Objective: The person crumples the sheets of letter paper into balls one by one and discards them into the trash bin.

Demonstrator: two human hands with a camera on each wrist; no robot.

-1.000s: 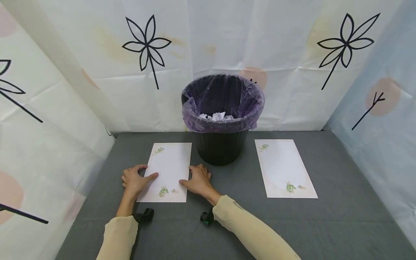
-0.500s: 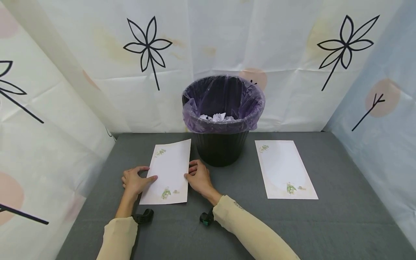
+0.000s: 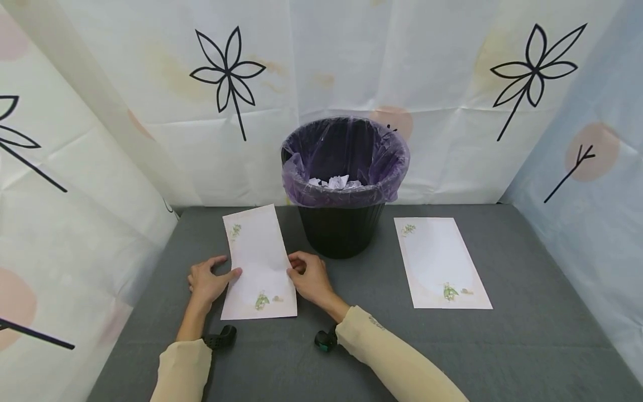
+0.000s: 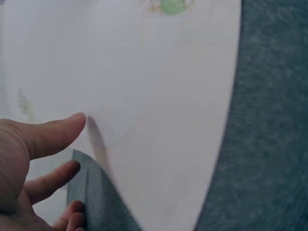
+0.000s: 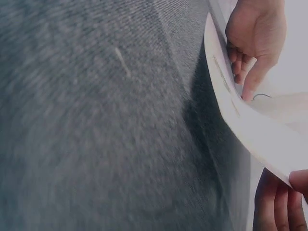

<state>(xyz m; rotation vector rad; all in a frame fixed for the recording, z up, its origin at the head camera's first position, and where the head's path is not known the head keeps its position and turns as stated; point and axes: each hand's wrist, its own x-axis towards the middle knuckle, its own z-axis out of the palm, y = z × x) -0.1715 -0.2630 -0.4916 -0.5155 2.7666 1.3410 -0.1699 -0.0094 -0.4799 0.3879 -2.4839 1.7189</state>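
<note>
A white sheet of paper (image 3: 257,262) with small green plant prints bends up off the grey table in front of me. My right hand (image 3: 310,279) pinches its right edge, thumb on top and fingers beneath, as the right wrist view shows at the lower right. On the left edge, the thumb of my left hand (image 3: 208,282) touches the paper's upper face, while the other fingers stay spread beside the sheet. In the left wrist view the left hand (image 4: 29,168) has its index finger apart from the thumb.
Behind the hands stands a black bin (image 3: 341,229) lined with a purple bag (image 3: 346,195), crumpled white paper (image 3: 337,182) inside. A second printed sheet (image 3: 439,262) lies flat on the table (image 3: 532,335) at right. Patterned cloth (image 3: 442,151) hangs around the table.
The sheet lay flat a second ago; its right side has been lifted, and it now bends and tilts leftward at the top. My right hand has gone from resting at its edge to pinching it.
</note>
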